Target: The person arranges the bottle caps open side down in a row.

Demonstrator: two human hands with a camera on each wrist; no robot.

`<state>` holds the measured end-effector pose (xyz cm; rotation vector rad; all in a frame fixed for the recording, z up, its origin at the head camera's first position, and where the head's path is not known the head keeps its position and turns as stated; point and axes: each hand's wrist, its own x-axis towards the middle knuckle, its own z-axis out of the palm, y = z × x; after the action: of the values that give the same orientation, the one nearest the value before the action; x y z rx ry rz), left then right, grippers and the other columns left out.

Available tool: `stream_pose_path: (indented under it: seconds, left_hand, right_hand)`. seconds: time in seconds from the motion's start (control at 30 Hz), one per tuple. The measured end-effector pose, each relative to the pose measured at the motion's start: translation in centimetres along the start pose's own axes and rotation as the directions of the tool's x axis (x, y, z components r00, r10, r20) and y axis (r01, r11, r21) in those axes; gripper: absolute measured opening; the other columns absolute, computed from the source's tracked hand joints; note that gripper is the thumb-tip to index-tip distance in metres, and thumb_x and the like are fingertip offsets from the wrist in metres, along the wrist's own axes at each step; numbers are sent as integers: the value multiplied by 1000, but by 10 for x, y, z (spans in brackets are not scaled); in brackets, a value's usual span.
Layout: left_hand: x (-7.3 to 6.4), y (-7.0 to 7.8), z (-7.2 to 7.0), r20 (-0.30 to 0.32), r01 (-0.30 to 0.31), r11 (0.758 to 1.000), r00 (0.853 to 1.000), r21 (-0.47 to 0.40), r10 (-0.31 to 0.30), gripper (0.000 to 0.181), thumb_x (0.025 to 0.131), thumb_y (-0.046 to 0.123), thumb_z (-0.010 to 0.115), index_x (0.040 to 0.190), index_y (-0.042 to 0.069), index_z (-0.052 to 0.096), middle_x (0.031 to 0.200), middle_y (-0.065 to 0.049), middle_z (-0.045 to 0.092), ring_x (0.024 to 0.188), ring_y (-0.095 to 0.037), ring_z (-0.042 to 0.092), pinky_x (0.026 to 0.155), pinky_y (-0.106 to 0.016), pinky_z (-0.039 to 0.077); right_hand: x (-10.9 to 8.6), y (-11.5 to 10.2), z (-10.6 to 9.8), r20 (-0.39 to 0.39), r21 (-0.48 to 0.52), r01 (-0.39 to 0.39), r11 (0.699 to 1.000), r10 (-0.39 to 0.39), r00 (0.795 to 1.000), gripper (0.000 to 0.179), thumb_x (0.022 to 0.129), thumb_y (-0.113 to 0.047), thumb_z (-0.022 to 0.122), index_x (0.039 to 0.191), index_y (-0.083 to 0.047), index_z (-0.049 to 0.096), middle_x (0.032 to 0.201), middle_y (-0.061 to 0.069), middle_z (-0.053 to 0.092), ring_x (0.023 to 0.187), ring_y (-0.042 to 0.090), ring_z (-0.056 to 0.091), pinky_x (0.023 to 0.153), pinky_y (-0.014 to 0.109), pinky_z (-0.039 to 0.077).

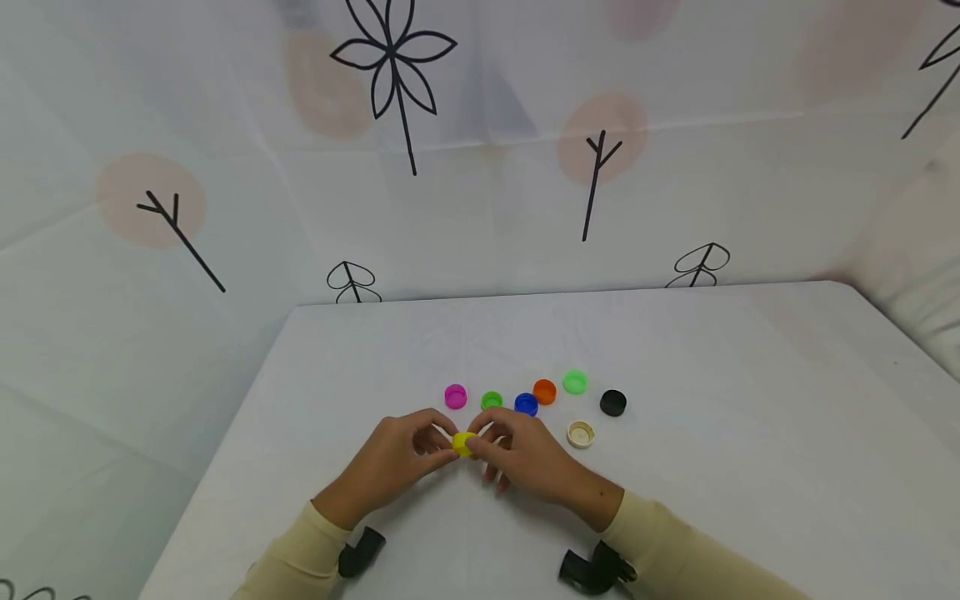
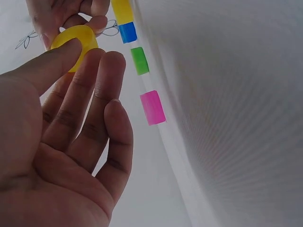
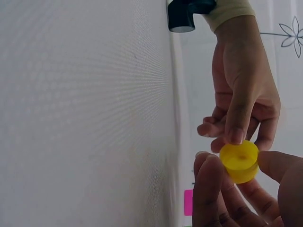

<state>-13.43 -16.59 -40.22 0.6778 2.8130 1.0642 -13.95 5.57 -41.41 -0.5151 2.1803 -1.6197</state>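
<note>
the yellow cap (image 1: 462,444) is raised off the bench (image 1: 720,475). the left hand (image 1: 397,457) pinches its left side between thumb and fingers, and the right hand (image 1: 531,457) pinches its right; a blue cap (image 1: 527,404) lies just beyond.

Softly, evenly lit in the head view, slightly grey; faintly shadowed on the table (image 1: 750,458) beneath left hand (image 1: 386,460) and right hand (image 1: 532,460). Dimmer in both wrist views, finely rippled across the close table, soft in detail.
</note>
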Motion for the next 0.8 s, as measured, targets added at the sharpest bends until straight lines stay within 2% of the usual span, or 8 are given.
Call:
stream_pose_path:
  seconds: [0.33,0.57,0.8]
  left_hand:
    - [0,1,-2,14,-7,999,1000,-35,7,19,87,27,78,103,23,67,91,11,72,79,2,67,75,-20,56]
    - [1,1,-2,34,-17,999,999,-27,18,14,92,28,73,104,22,69,97,12,72,81,1,67,76,-20,56]
    - [1,-2,-1,64,-8,1000,998,-28,10,16,91,30,74,104,23,69,97,12,72,82,0,67,78,-21,56]
  right_hand:
    - [0,0,0,-7,-30,5,1000,-6,1000,25,97,-27,67,114,-10,63,96,11,70,66,20,69,55,31,57]
    - [0,1,0,-8,-56,10,998,-10,1000,24,96,-26,69,113,-11,63,99,8,69,65,20,69,55,30,57]
    - [0,2,0,11,-86,30,996,-29,1000,25,94,-22,71,114,-10,63,100,8,69,65,18,69,56,28,57]
